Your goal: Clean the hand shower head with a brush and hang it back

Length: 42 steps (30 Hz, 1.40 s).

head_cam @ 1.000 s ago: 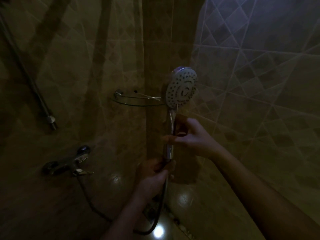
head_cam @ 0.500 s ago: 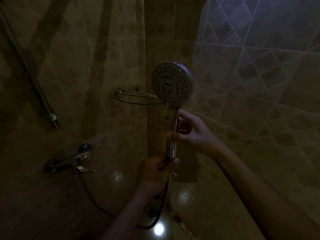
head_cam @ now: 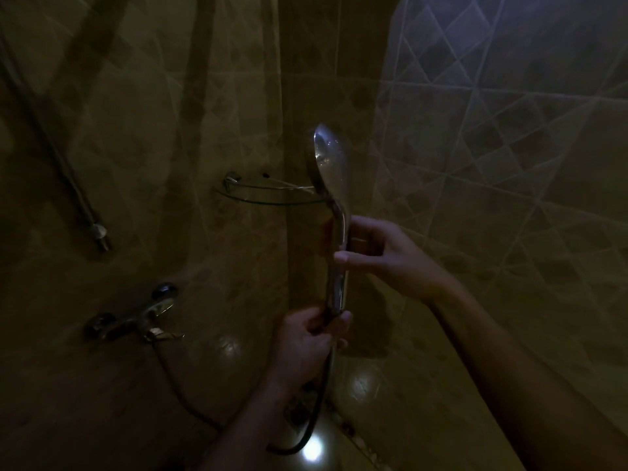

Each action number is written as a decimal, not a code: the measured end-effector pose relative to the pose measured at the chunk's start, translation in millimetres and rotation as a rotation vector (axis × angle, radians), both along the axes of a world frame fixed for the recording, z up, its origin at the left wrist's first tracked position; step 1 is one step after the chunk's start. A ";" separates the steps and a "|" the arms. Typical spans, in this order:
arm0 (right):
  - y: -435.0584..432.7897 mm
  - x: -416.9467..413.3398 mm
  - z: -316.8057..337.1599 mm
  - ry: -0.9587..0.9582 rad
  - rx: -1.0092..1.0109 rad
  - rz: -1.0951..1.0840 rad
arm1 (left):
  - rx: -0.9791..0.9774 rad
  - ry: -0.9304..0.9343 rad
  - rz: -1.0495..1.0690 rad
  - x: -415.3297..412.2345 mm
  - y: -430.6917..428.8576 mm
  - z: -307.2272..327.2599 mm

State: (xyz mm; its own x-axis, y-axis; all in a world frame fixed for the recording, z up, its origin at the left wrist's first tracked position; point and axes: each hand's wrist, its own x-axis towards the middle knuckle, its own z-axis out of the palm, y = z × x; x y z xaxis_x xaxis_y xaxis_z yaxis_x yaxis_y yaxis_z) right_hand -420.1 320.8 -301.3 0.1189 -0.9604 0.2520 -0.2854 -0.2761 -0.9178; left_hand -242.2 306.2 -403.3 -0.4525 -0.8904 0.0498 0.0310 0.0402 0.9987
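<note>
Both hands hold the hand shower head (head_cam: 331, 168) upright in front of the tiled corner. The left hand (head_cam: 311, 341) is curled round the bottom end of the handle, where the dark hose (head_cam: 321, 399) joins it. The right hand (head_cam: 384, 256) pinches the middle of the handle, thumb across the near side and fingers wrapped behind.

Polished chrome covers the handle and the domed back of the head, which catches a bright streak of light near its top. The head is turned nearly edge-on, its rounded back towards the right wall and its spray face away to the left, out of sight. The handle is slim and slightly bent where it meets the head. The hose is smooth and flexible; it drops from the left hand and loops low over the glossy floor.

Just behind the head, a curved glass corner shelf (head_cam: 268, 195) is fixed to the wall on small metal mounts. A thin pale item lies on it, too dim to identify.

Lower left, a chrome mixer tap (head_cam: 136, 317) juts from the wall, and a metal pipe (head_cam: 97, 232) slants above it. The wall tiles (head_cam: 492, 147) are matte beige with a diamond pattern.
</note>
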 end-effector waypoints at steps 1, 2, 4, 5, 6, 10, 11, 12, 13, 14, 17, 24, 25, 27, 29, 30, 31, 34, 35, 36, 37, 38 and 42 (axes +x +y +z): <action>-0.3 -3.0 0.8 -0.021 0.030 0.032 | -0.020 -0.002 0.006 -0.6 -0.6 0.5; -0.1 -3.9 2.0 -0.041 0.046 0.050 | -0.042 -0.007 0.011 -0.9 -1.6 0.1; -0.1 -2.2 1.9 -0.046 0.036 0.035 | -0.093 -0.027 0.026 -1.1 -3.2 -2.7; -0.8 -0.1 0.8 -0.010 0.012 -0.001 | -0.119 -0.046 0.031 -1.2 -3.2 -3.9; -0.9 2.4 -0.4 0.035 -0.013 -0.042 | -0.137 -0.063 0.033 -1.3 -3.1 -5.7; -0.4 3.0 -4.4 0.104 -0.063 -0.082 | -0.153 -0.057 0.061 -1.9 -3.0 -6.0; 0.0 0.5 -4.8 0.083 -0.045 -0.061 | -0.140 -0.048 0.067 -2.7 -3.0 -4.9; 1.2 -1.7 -4.5 0.039 -0.019 -0.030 | -0.122 -0.037 0.070 -3.5 -3.8 -4.5; 1.5 -4.5 -4.7 -0.018 0.010 -0.007 | -0.105 -0.028 0.073 -4.1 -4.7 -5.0; 1.6 -5.9 -3.7 -0.067 0.036 0.005 | -0.095 -0.020 0.074 -4.8 -5.6 -6.0; -2.5 -4.6 -3.2 -0.028 -0.014 -0.048 | -0.107 -0.022 0.077 -5.1 -7.8 -8.6; -4.1 -6.6 -0.4 -0.015 -0.028 0.001 | -0.087 -0.014 0.077 -4.2 -10.9 -5.7; -4.4 -10.2 -0.4 -0.057 0.027 0.037 | -0.080 -0.016 0.087 -3.5 -11.0 -5.4; -5.1 -13.3 -1.0 -0.159 0.093 0.060 | -0.067 -0.019 0.094 -1.9 -12.6 -5.1; -5.5 -11.3 -3.1 -0.191 0.055 0.042 | -0.046 -0.005 0.076 -1.6 -14.8 -7.6; -6.7 -9.6 -4.8 -0.162 0.009 0.007 | -0.027 0.002 0.070 -2.0 -16.2 -9.1; -7.7 -7.2 -5.4 -0.125 -0.031 -0.034 | 0.002 0.013 0.058 -2.9 -16.4 -9.0; -11.2 -4.6 -7.3 -0.076 -0.087 -0.040 | 0.062 0.000 0.022 -6.0 -16.9 -9.4; -12.0 -5.7 -8.2 -0.097 -0.072 -0.026 | 0.065 -0.004 0.016 -6.8 -17.6 -9.7; -12.2 -8.2 -8.7 -0.139 -0.044 -0.003 | 0.055 -0.009 0.015 -6.8 -18.4 -10.3; -13.0 -12.4 -9.7 -0.190 -0.004 0.017 | 0.044 -0.010 0.017 -7.2 -19.4 -11.5; -13.7 -16.3 -9.9 -0.233 0.032 0.029 | 0.021 -0.016 0.024 -6.6 -20.5 -12.5; -14.4 -18.3 -8.8 -0.185 -0.007 -0.010 | -0.076 -0.052 0.038 -4.9 -24.0 -13.8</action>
State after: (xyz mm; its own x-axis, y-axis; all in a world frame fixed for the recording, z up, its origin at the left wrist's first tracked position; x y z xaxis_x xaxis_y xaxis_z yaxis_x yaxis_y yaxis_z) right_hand -438.4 306.4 -310.2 0.0607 -0.9594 0.2755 -0.1145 -0.2809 -0.9529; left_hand -247.1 282.2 -417.1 -0.4219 -0.9017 0.0947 -0.0240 0.1156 0.9930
